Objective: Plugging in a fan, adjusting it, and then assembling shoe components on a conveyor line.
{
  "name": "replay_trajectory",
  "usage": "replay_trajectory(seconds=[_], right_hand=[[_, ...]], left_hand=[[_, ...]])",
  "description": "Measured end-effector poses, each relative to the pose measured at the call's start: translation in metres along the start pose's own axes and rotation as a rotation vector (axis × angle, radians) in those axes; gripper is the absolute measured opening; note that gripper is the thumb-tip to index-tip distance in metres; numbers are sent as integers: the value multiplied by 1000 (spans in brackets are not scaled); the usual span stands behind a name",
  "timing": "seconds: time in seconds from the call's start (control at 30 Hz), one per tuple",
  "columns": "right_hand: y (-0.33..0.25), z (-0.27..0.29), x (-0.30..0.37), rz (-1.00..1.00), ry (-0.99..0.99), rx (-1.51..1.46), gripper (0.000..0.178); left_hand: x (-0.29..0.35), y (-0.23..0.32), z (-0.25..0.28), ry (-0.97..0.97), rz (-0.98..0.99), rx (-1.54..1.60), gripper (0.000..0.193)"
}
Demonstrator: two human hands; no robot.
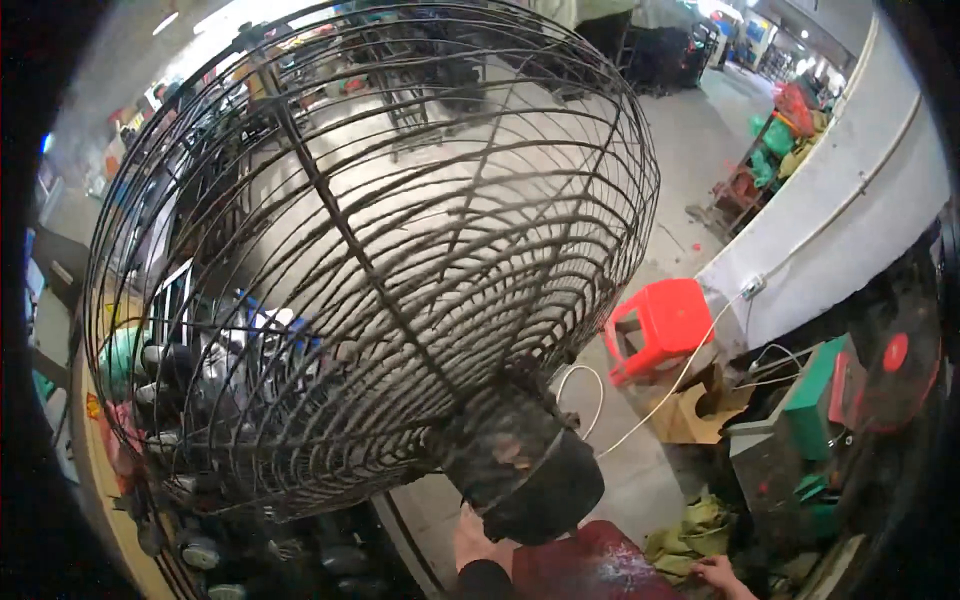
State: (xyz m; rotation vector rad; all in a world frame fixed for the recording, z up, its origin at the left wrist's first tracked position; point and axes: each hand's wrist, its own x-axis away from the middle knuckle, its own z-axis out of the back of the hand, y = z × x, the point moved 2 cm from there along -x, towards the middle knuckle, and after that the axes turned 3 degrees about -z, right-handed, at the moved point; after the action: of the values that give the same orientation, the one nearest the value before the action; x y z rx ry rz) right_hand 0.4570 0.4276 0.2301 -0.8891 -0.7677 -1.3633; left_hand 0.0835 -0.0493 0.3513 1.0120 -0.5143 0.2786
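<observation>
Close up, grimy caged fan (pixel 375 278) fills the view's left and centre; dark motor housing (pixel 520 475) low centre. Left hand (pixel 474 540) partly hidden behind housing, grip cannot be told. Right hand (pixel 718 573), fingers bent, at edge of olive cloth (pixel 692 538); whether pinching it, unclear. Farther off: red stool (pixel 672 315), cardboard box (pixel 690 412) just beside.

Likely a workshop — big grimy fan (pixel 372 268), green-and-grey machine (pixel 806 402), wide grey floor (pixel 715 112).
</observation>
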Motion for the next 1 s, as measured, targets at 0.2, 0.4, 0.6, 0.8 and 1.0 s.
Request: replay_trajectory(seconds=[0.2, 0.4, 0.6, 0.8, 1.0], right_hand=[[-25, -5, 19, 193, 72, 183, 28], [-23, -12, 11, 248, 106, 196, 31], [-20, -21, 15, 187, 48, 143, 33], [-27, -36, 13, 84, 3, 124, 32], [-9, -33, -7, 169, -36, -144, 28]], left_hand=[[5, -38, -8, 95, 78, 122, 64], [-4, -61, -14, 112, -23, -115, 58], [-8, -101, -27, 104, -153, -381, 51], [-22, -128, -40, 104, -321, -641, 45], [-31, -151, -48, 149, -255, -412, 43]])
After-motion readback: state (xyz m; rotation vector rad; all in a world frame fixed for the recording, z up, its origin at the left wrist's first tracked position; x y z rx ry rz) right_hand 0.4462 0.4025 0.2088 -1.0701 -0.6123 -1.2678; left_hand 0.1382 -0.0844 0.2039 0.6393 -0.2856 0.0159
